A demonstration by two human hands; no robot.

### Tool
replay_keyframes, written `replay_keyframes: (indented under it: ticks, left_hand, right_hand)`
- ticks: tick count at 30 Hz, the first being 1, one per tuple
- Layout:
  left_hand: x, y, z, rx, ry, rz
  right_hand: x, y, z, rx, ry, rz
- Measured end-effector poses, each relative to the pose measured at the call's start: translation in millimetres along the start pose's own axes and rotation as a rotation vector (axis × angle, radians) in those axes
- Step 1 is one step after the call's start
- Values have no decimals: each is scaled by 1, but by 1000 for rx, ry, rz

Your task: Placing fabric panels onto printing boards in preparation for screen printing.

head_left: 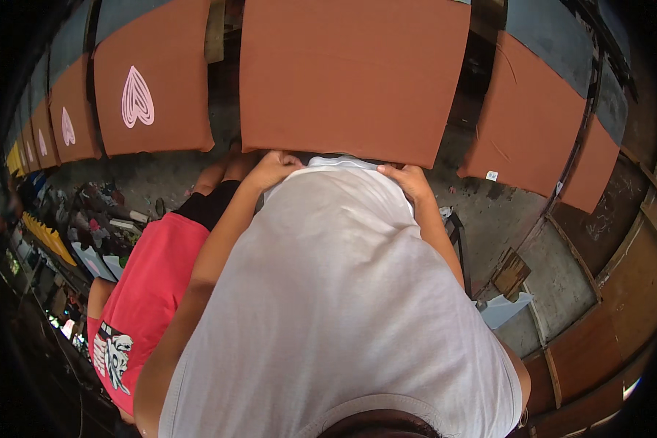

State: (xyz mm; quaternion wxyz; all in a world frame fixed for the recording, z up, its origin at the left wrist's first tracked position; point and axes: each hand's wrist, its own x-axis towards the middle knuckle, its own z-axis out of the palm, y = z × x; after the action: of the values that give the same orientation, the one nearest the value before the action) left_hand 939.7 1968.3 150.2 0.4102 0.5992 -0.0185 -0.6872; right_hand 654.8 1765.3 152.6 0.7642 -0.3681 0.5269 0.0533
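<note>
A brown cloth panel (350, 73), smooth and bare, lies flat straight ahead of me on a board. Close to its near edge, my left hand (274, 169) has its fingers curled in, left of the middle. Across from it my right hand (410, 181) is bent closed, its thumb pointing inward. Folded white cloth (337, 162) shows between the two hands, just beyond the front of my light grey shirt (328, 263). Whether the fingertips pinch the brown cloth or the white cloth is hidden.
More brown panels stand in a row; one on the left (153, 87) bears a pink striped heart (137, 98). To the right is a plain brown panel (525, 117) with a small white tag (491, 176). A person in a red shirt (153, 277) is close on my left. Wooden boards (606, 314) line the right.
</note>
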Motion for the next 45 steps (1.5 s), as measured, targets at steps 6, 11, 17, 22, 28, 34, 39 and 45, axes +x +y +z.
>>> replay_keyframes:
  ticks: [6, 11, 17, 22, 28, 34, 39, 45]
  left_hand:
    - [2, 12, -6, -150, 16, 31]
    - [-12, 19, -1, 141, 162, -47]
    - [-24, 22, -8, 261, 66, -60]
    - [-18, 20, -14, 298, -10, -97]
    - [-18, 2, -32, 73, -118, 25]
    - [-38, 2, -62, -860, 48, 98]
    - [-17, -16, -71, -875, 24, 211]
    - [-27, -20, -64, -927, 96, 209]
  right_hand:
    - [-4, -14, 23, 50, 62, -94]
    - [-18, -17, 24, -137, 75, -28]
    - [-41, -17, 24, -107, 34, -169]
    - [-41, -14, 23, -94, 51, -143]
    - [-28, 14, 3, -35, 24, -258]
    - [-33, 36, -47, 777, -54, -201]
    - [-26, 46, -48, 747, 37, -297]
    - [-24, 42, -48, 811, -17, -306]
